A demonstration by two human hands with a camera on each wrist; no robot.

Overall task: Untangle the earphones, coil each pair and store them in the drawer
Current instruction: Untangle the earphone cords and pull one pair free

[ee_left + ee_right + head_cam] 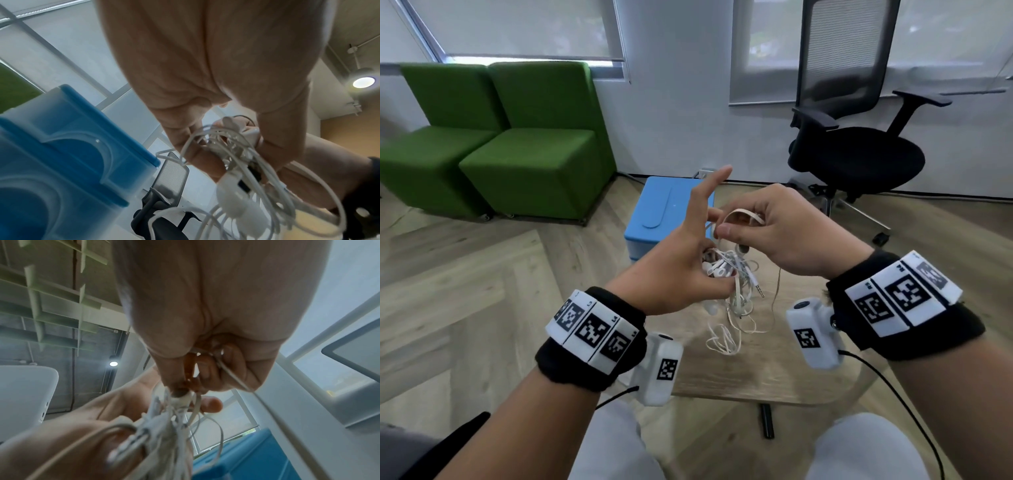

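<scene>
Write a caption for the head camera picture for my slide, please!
Left hand holds tangled white earphones while right hand pinches one cable loose.

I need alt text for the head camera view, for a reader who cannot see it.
Two hands work a tangle of white earphones above a wooden table: the left hand grips the bundle, the right hand pinches a cable loop. Behind stands a blue drawer box.

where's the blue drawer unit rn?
Head view: blue drawer unit stands centre, just behind the left hand, right of the green chairs.
</scene>
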